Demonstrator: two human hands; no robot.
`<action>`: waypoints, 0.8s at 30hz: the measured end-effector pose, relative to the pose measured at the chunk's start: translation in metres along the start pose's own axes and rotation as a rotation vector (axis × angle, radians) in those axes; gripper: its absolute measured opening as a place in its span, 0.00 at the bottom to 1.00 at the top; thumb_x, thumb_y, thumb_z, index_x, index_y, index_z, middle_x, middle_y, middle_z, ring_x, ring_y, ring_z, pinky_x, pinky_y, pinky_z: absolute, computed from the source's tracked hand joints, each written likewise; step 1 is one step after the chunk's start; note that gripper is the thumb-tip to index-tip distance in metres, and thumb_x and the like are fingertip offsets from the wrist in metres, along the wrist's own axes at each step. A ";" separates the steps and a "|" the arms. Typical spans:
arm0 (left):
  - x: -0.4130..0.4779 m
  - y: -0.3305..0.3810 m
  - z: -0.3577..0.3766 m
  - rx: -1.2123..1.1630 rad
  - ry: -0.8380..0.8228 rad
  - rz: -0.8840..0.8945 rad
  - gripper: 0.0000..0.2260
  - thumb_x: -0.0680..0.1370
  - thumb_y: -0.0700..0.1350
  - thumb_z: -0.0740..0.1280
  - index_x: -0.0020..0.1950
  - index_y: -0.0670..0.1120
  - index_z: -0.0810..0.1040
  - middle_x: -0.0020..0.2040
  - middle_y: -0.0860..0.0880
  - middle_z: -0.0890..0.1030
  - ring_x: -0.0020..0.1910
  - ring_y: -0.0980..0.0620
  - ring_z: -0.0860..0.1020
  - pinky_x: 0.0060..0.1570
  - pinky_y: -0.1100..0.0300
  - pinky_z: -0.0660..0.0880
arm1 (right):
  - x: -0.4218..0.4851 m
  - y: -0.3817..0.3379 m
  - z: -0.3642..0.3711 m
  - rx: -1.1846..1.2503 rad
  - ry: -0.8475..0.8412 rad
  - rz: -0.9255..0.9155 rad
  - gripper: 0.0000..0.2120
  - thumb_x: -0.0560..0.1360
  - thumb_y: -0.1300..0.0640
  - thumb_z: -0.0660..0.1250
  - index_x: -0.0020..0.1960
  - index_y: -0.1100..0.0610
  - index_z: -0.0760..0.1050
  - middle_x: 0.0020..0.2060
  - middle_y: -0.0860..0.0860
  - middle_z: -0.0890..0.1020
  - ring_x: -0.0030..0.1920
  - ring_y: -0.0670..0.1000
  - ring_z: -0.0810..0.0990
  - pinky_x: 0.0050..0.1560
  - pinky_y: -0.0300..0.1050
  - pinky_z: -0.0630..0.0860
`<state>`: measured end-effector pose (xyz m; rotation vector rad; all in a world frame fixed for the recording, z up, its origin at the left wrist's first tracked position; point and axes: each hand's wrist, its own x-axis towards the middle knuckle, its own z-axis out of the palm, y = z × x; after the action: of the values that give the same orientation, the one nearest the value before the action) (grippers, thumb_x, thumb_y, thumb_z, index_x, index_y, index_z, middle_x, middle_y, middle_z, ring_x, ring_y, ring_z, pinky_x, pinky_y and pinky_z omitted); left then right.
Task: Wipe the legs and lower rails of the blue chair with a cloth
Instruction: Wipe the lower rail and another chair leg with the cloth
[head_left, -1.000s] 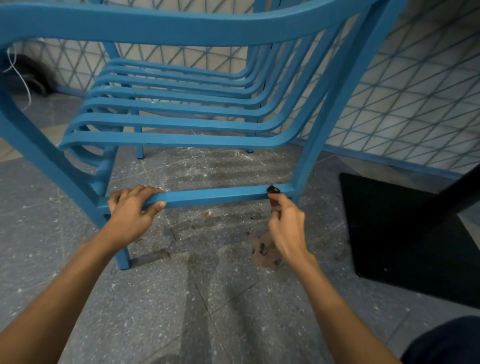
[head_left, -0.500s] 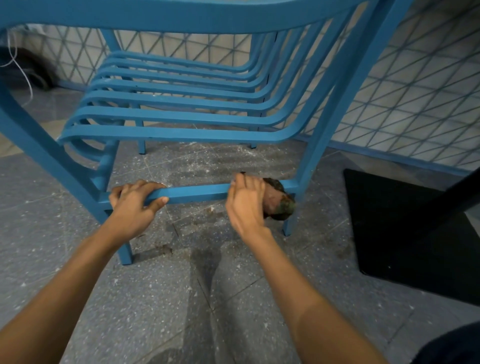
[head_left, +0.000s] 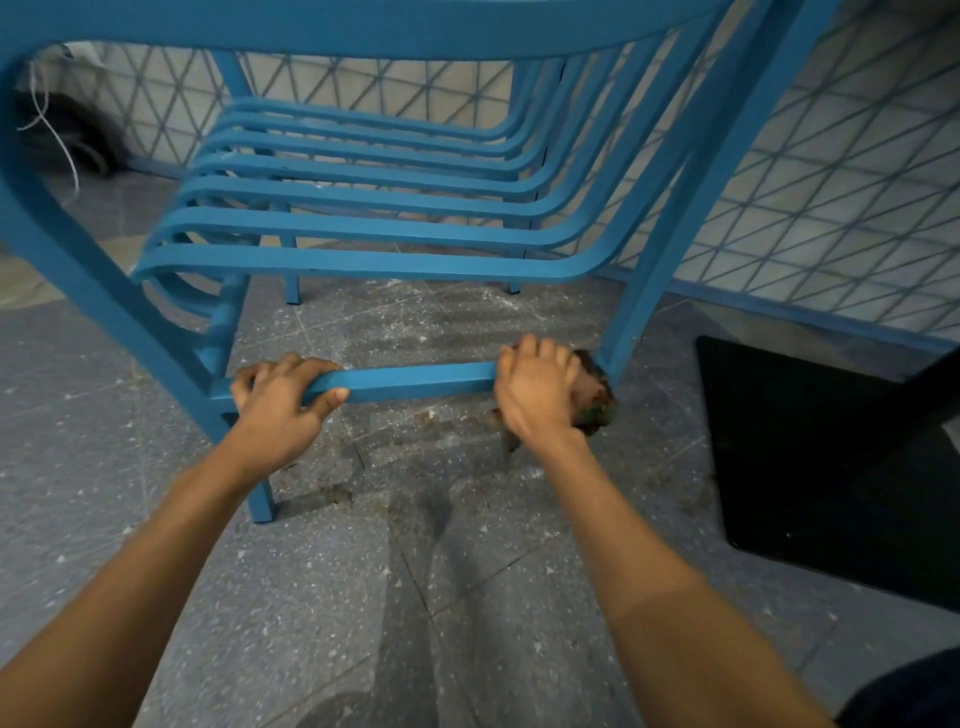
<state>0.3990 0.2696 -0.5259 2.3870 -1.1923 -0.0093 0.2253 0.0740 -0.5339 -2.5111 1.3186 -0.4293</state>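
Lower rail (head_left: 410, 379) of blue chair (head_left: 363, 265) ran left-right, roughly level, above floor (head_left: 467, 597). Left hand (head_left: 275, 405) gripped its left end, fingers curled over. Right hand (head_left: 537, 395) clutched cloth (head_left: 595, 400) at the right end, cloth against right leg (head_left: 639, 312). Bare floor nearside; black slab (head_left: 831, 467) right of that leg.

Your left hand (head_left: 280, 402) grips the lower rail (head_left: 410, 382), fingers curled over the top and thumb pointing to 3 o'clock along its near face. At 3 o'clock from it, your right hand (head_left: 535, 395) holds the cloth (head_left: 595, 402), knuckles up. Your bare left forearm (head_left: 156, 545) enters from 7 o'clock, your right forearm (head_left: 623, 519) from 5 o'clock.
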 end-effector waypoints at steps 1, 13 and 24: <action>0.000 0.001 0.000 0.003 0.005 -0.003 0.14 0.77 0.54 0.63 0.60 0.50 0.78 0.51 0.47 0.77 0.58 0.42 0.71 0.63 0.47 0.55 | -0.008 -0.020 0.006 0.015 -0.023 -0.034 0.21 0.82 0.49 0.45 0.64 0.60 0.68 0.60 0.58 0.74 0.63 0.58 0.68 0.71 0.58 0.56; -0.001 0.001 -0.001 -0.008 0.008 -0.005 0.13 0.78 0.54 0.63 0.60 0.51 0.77 0.52 0.48 0.77 0.58 0.44 0.70 0.63 0.50 0.54 | -0.008 -0.003 -0.001 -0.065 -0.107 -0.268 0.28 0.78 0.38 0.44 0.64 0.54 0.69 0.62 0.52 0.76 0.63 0.53 0.72 0.72 0.59 0.57; 0.005 0.000 -0.008 -0.007 -0.084 -0.041 0.13 0.78 0.52 0.64 0.61 0.52 0.77 0.54 0.49 0.77 0.60 0.45 0.72 0.64 0.49 0.55 | 0.004 -0.014 0.005 -0.103 0.112 0.064 0.26 0.75 0.50 0.48 0.56 0.65 0.76 0.53 0.63 0.81 0.56 0.61 0.74 0.66 0.57 0.60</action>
<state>0.4034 0.2691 -0.5180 2.4258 -1.1780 -0.1276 0.2399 0.0791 -0.5324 -2.5520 1.4953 -0.5071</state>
